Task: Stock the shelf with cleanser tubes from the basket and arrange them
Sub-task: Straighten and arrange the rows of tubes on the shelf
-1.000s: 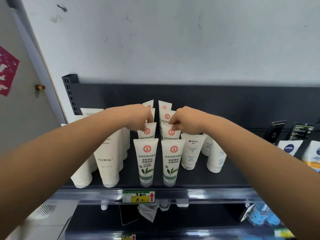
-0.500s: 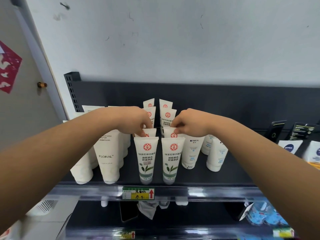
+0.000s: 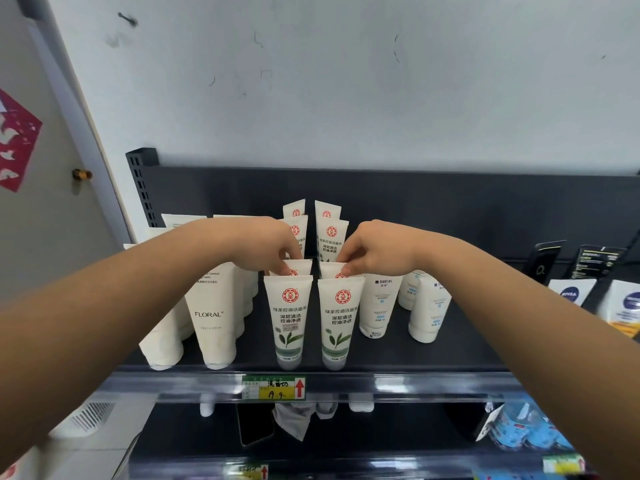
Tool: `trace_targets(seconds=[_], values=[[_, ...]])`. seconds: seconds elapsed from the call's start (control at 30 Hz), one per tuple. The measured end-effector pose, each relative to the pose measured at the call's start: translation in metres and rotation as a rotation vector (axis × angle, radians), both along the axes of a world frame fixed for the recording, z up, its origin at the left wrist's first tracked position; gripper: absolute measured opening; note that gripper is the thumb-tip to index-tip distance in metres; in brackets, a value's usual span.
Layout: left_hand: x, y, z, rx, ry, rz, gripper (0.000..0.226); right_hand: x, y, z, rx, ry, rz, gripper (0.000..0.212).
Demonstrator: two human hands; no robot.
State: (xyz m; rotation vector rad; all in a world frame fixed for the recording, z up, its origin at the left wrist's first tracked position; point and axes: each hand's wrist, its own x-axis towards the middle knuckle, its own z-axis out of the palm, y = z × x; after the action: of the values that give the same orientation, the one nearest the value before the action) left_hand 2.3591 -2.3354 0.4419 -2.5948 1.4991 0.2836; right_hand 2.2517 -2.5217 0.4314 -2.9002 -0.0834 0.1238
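While reaching in over the shelf from both sides, working two rows of green-tea tubes at once. Curling the left hand down and pinching the crimped top of the second left tube, with the fingers nearly closed on it. Doing the same with the right hand, nipping the top edge of the second right tube between thumb and fingertips. Holding both of those upright, cap-down, right behind the front pair, touching or just about. Honestly not managing to tell which. Counting two more standing further back in each row, near the dark back panel. Finding the whole lot mid-shelf, squeezed between the FLORAL tubes on the left and some blue-label tubes on the right. Spotting NIVEA packs way off to the right, plus a yellow price tag on the rail just below the front pair. Also catching a lower shelf underneath, with something blue and wrapped lying at its right end.
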Motion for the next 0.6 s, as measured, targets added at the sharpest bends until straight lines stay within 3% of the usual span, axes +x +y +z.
trace_targets(seconds=[0.4,0.6], values=[[0.006,0.001,0.004,0.060,0.056,0.047,0.030,0.009,-0.006,-0.002,0.056,0.048,-0.015,0.024],[0.017,-0.003,0.024,-0.055,0.117,0.063,0.029,0.018,-0.012,0.011,0.146,0.167,-0.019,0.032]])
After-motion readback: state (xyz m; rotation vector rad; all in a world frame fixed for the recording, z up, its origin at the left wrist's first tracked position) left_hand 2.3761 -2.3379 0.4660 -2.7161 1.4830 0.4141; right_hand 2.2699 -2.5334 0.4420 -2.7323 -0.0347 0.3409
